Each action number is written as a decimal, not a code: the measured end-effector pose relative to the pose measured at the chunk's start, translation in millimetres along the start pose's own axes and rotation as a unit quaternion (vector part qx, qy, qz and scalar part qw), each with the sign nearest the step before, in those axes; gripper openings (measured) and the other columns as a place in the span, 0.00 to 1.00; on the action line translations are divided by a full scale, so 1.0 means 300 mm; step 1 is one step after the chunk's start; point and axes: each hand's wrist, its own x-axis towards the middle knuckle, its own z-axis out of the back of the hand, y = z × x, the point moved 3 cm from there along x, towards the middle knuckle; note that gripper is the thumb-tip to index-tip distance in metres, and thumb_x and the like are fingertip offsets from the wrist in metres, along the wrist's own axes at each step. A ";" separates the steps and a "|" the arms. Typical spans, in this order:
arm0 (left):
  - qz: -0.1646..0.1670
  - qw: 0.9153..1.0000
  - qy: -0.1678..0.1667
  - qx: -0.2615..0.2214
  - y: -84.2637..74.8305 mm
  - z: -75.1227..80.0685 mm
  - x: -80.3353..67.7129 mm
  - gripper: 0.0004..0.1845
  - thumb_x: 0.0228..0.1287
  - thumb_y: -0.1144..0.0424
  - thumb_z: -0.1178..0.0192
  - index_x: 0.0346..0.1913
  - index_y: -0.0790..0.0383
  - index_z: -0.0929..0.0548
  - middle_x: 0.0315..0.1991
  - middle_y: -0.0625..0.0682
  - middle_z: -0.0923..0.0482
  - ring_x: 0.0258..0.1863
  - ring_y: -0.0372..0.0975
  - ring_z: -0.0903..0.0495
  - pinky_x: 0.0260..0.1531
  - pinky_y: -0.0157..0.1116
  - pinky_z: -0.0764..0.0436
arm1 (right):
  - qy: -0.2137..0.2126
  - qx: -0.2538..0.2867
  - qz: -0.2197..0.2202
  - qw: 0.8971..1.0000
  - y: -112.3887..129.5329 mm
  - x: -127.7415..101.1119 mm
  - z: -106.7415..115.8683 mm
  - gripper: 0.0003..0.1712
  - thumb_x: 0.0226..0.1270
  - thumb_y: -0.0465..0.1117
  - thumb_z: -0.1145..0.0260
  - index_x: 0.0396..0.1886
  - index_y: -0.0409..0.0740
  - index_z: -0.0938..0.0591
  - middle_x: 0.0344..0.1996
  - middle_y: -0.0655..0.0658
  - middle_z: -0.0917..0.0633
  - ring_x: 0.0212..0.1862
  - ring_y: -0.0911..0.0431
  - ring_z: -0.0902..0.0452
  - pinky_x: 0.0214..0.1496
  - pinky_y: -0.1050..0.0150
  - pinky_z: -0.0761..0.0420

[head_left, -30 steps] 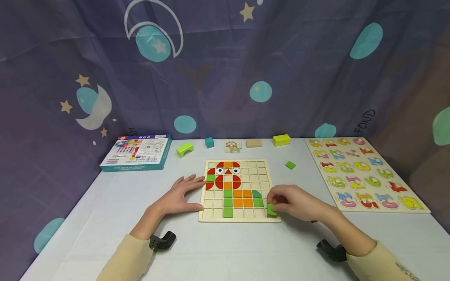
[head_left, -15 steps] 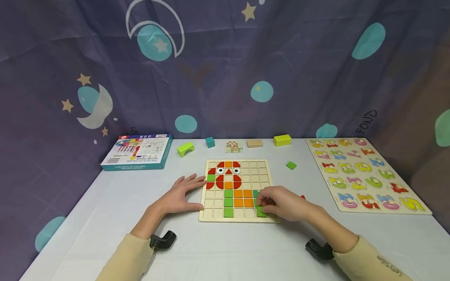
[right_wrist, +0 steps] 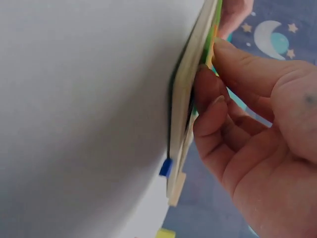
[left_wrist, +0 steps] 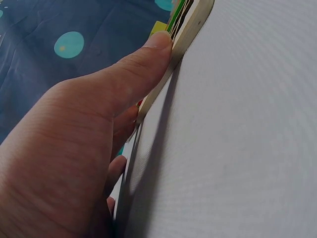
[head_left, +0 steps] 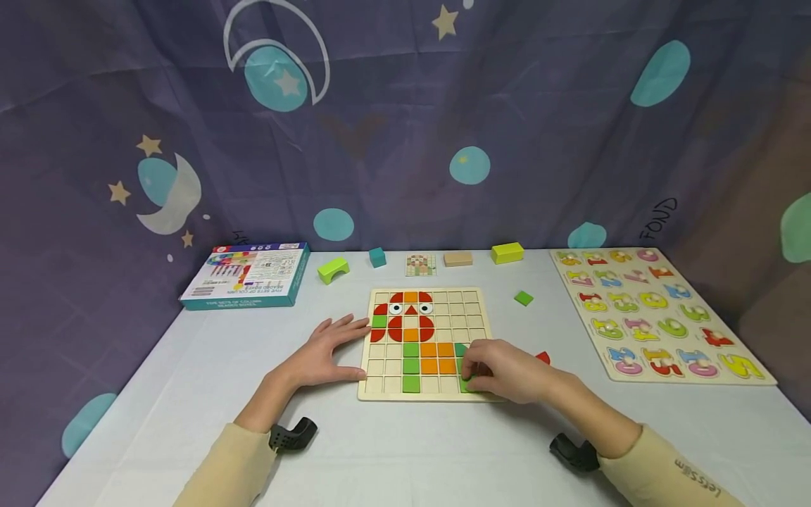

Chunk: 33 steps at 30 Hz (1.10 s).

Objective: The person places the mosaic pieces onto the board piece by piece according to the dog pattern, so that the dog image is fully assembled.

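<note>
- green tile [head_left: 469, 384]: pinched in the fingertips of the right hand [head_left: 507, 370], low over the bottom row of the grid board [head_left: 426, 343], right of centre. whether it is seated in its cell or resting on the ribs cannot be told; the fingers cover most of it.
- right hand: fingers curled down onto the tile, thumb side toward the board's middle. the right wrist view shows the fingertips [right_wrist: 210, 94] bunched at the board's edge.
- left hand [head_left: 323, 352]: flat and relaxed, palm down on the table [head_left: 405, 451], fingers straight, thumb [left_wrist: 148, 54] pressed against the board's left edge. it grips nothing and seems to brace the board.
- board: partly filled with an owl-like figure of red, orange and green pieces; the green tile goes beside the orange and green block in the lower rows.
- nearby: a red piece [head_left: 543, 358] lies on the table just behind the right hand; a second loose green tile [head_left: 523, 298] sits further back, well apart.
- further out: number puzzle [head_left: 655, 313] to the right, a boxed set [head_left: 248, 274] to the left, small blocks and a pattern card [head_left: 421, 265] along the back edge.
- risk: if the tile is tilted, pressing could wedge it on a rib, or it may pop out when the fingers let go.
- risk: knuckles sit close to placed pieces; a sideways drag could nudge neighbours out of their cells.
- risk: if the left hand eases off, a push from the right may slide the board.
</note>
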 end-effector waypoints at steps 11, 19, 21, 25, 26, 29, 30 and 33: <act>-0.007 1.000 -0.003 -0.002 -0.002 0.003 -0.004 0.44 0.56 0.41 0.27 0.72 0.57 0.27 0.75 0.49 0.36 0.78 0.51 0.49 0.73 0.59 0.58 | -0.067 0.057 -0.054 0.995 -0.131 0.001 0.135 0.06 0.66 0.35 0.28 0.40 0.43 0.17 0.33 0.53 0.19 0.35 0.55 0.24 0.33 0.66 0.21; -0.006 1.000 -0.003 -0.003 -0.002 -0.002 -0.002 0.44 0.55 0.41 0.27 0.72 0.57 0.26 0.75 0.48 0.36 0.78 0.50 0.49 0.74 0.58 0.59 | -0.099 0.035 -0.102 0.989 -0.226 -0.024 0.205 0.08 0.66 0.36 0.28 0.43 0.40 0.16 0.35 0.50 0.19 0.36 0.53 0.23 0.35 0.63 0.20; -0.007 1.000 -0.004 -0.002 -0.003 -0.003 0.000 0.44 0.55 0.41 0.27 0.72 0.57 0.26 0.75 0.48 0.36 0.78 0.50 0.49 0.74 0.58 0.59 | -0.093 0.035 -0.108 0.989 -0.239 -0.038 0.212 0.08 0.66 0.35 0.28 0.43 0.40 0.16 0.34 0.50 0.19 0.36 0.53 0.23 0.36 0.64 0.20; -0.008 1.000 -0.004 -0.004 -0.007 -0.003 0.001 0.44 0.55 0.41 0.27 0.72 0.57 0.26 0.75 0.48 0.36 0.78 0.50 0.49 0.74 0.58 0.59 | -0.069 0.044 -0.125 0.989 -0.255 -0.070 0.218 0.09 0.65 0.36 0.28 0.43 0.40 0.17 0.34 0.50 0.19 0.36 0.53 0.24 0.35 0.64 0.20; -0.008 1.000 -0.004 -0.005 -0.008 -0.003 0.001 0.44 0.55 0.41 0.27 0.72 0.57 0.26 0.75 0.48 0.36 0.78 0.50 0.49 0.74 0.58 0.59 | -0.062 0.045 -0.130 0.989 -0.259 -0.080 0.218 0.09 0.65 0.36 0.28 0.43 0.40 0.17 0.34 0.50 0.20 0.36 0.53 0.24 0.35 0.64 0.20; -0.008 1.000 -0.003 -0.004 -0.009 -0.002 -0.001 0.44 0.55 0.41 0.27 0.72 0.57 0.26 0.75 0.49 0.36 0.78 0.51 0.49 0.74 0.58 0.59 | -0.051 0.035 -0.142 0.988 -0.270 -0.112 0.216 0.10 0.64 0.37 0.26 0.42 0.41 0.16 0.33 0.50 0.20 0.36 0.54 0.25 0.35 0.65 0.21; -0.008 1.000 -0.003 -0.004 -0.010 -0.001 -0.001 0.43 0.55 0.41 0.27 0.72 0.57 0.26 0.75 0.49 0.36 0.78 0.51 0.49 0.74 0.58 0.59 | -0.051 0.030 -0.145 0.988 -0.274 -0.123 0.215 0.10 0.63 0.37 0.26 0.41 0.41 0.16 0.33 0.51 0.20 0.36 0.54 0.26 0.35 0.65 0.21; -0.008 1.000 -0.004 -0.005 -0.008 0.001 -0.002 0.43 0.55 0.41 0.27 0.72 0.57 0.26 0.75 0.49 0.36 0.78 0.51 0.49 0.74 0.58 0.59 | -0.049 0.019 -0.157 0.986 -0.287 -0.155 0.213 0.09 0.62 0.37 0.25 0.40 0.43 0.16 0.32 0.52 0.20 0.37 0.54 0.26 0.36 0.66 0.22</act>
